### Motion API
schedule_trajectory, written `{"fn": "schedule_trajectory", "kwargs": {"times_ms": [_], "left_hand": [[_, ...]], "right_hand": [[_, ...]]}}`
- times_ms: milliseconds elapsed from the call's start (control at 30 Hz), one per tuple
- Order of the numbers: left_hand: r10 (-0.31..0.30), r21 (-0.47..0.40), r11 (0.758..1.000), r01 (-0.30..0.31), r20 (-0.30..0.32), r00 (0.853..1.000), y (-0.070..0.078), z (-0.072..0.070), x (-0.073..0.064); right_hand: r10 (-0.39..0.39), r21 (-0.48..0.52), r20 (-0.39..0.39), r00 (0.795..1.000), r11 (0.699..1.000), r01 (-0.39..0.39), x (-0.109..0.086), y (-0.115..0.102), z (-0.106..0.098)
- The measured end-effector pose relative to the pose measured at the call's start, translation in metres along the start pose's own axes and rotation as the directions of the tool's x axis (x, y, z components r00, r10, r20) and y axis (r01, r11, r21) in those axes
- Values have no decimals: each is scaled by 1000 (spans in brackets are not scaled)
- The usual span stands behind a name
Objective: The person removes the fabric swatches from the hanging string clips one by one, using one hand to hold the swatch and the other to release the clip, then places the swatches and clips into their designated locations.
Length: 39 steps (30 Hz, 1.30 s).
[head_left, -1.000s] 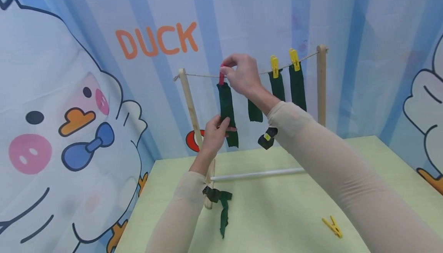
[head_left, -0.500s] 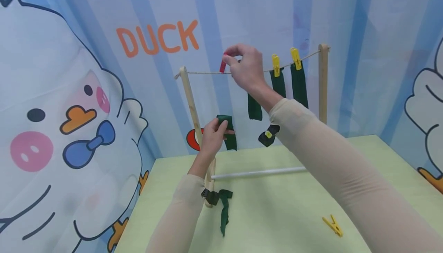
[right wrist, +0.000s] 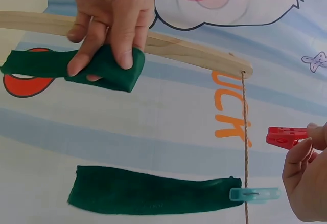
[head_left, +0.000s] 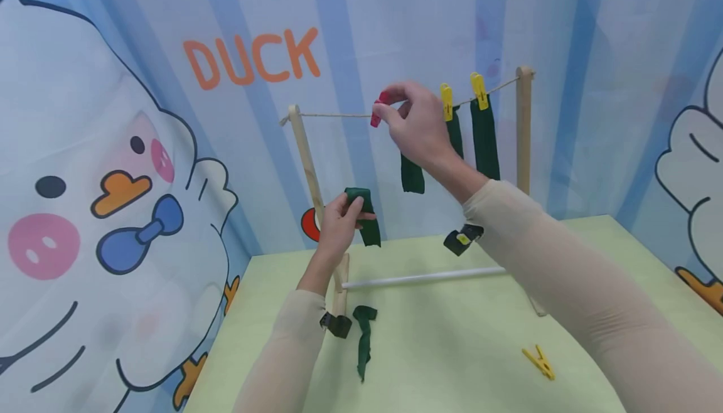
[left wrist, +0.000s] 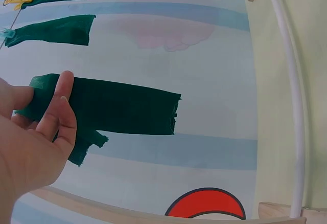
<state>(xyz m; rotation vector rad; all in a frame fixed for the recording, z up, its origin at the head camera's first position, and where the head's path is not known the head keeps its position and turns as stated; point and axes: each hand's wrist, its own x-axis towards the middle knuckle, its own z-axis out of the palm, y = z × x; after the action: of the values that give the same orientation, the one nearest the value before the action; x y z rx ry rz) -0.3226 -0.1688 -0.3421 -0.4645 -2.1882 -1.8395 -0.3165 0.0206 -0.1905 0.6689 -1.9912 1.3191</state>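
My left hand (head_left: 337, 228) pinches a dark green cloth strip (head_left: 370, 230) below the rope (head_left: 333, 115). The strip's upper end flops over the fingers, and its lower end hangs down. Higher up, my right hand (head_left: 420, 125) pinches a red clothespin (right wrist: 282, 137) between thumb and fingers, beside the rope with no cloth in it. Farther right, more green strips hang from the rope. One strip (right wrist: 153, 191) is held by a teal clothespin (right wrist: 254, 194), which my right hand hides in the head view. Yellow clothespins (head_left: 479, 91) hold others.
Wooden posts (head_left: 524, 130) carry the rope at both ends, and a white rod (head_left: 423, 277) joins them low down. On the pale green table (head_left: 452, 344) lie another green strip (head_left: 364, 344) and an open yellow clothespin (head_left: 543, 364). A printed curtain (head_left: 384, 24) backs everything.
The red clothespin has come up off the rope and moved right in my right hand. The strip's top has dropped from the rope line and folded over my left hand.
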Motion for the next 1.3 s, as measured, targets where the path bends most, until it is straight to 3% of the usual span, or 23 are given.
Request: {"fn": "schedule_trajectory", "kwargs": {"times_ms": [233, 433, 600, 833, 1033, 1133, 1300], "left_hand": [[-19, 15, 1000, 19, 34, 999, 4, 0, -15], [-61, 12, 998, 61, 52, 997, -3, 5, -21], [-111, -17, 994, 111, 46, 993, -14, 9, -27], [-121, -43, 991, 125, 80, 989, -24, 14, -36], [-125, -33, 991, 129, 99, 987, -32, 15, -44], [-136, -39, 989, 141, 106, 985, -36, 14, -47], [-208, -60, 974, 216, 118, 971, -41, 14, -58]], "right_hand": [[-26, -69, -23, 999, 997, 24, -30, 16, -27], [20, -146, -56, 998, 989, -28, -55, 40, -56], [90, -186, -9, 996, 978, -91, -77, 56, -71], [201, -235, 71, 977, 955, -179, -113, 80, -87], [290, -312, 187, 939, 924, -224, -143, 103, -103], [356, -344, 245, 902, 902, -262, -156, 113, -113], [472, -419, 285, 834, 844, -334, -185, 132, -128]]}}
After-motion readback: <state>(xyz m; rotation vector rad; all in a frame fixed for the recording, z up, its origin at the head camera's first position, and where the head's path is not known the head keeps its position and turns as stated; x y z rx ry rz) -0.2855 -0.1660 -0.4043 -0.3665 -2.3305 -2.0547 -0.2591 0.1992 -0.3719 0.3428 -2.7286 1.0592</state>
